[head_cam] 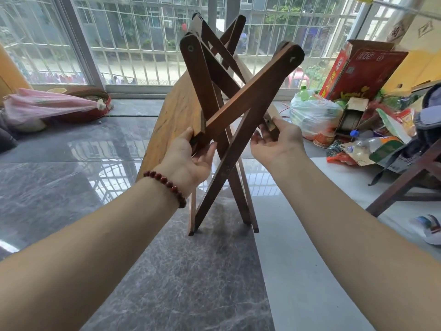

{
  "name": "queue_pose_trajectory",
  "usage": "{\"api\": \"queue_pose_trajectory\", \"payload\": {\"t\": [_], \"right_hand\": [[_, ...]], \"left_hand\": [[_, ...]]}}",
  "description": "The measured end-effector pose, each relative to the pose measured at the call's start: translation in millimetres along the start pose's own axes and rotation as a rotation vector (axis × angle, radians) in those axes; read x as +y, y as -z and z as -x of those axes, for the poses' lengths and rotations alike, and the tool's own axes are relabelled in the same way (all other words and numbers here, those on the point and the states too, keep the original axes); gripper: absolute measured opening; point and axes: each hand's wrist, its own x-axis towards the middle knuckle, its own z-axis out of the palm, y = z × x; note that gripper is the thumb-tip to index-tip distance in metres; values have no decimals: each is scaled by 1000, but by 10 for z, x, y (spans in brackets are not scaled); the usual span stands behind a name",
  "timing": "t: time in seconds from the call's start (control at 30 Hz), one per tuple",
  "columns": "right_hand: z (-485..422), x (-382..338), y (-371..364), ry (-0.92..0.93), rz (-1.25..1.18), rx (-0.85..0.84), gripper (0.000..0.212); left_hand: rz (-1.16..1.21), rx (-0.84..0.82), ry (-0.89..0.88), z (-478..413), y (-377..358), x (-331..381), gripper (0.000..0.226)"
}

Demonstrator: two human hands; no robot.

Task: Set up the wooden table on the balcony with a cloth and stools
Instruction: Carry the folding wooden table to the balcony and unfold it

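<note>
A folding wooden table (176, 111) stands on its leg ends on the dark marble floor, with its light-brown top tilted up on the left and dark crossed legs (238, 108) spread in an X. My left hand (191, 158), with a red bead bracelet on the wrist, grips the lower end of one leg bar beside the tabletop's edge. My right hand (274, 142) holds the end of a pale crossbar on the right side of the frame. No cloth or stools show.
Barred windows (133, 41) run along the back. A heap of bags, bottles and a red carton (358, 68) fills the right. A dark wooden furniture leg (405, 180) and a shoe (429, 228) sit at far right. A pink bag (47, 103) over a red basin lies left.
</note>
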Motion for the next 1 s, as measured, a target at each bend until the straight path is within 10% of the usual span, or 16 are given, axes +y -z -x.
{"api": "queue_pose_trajectory", "payload": {"t": [1.0], "right_hand": [[176,-214,-136,18,-86,25,10]], "left_hand": [[10,35,-122,304,-239,166,25]]}}
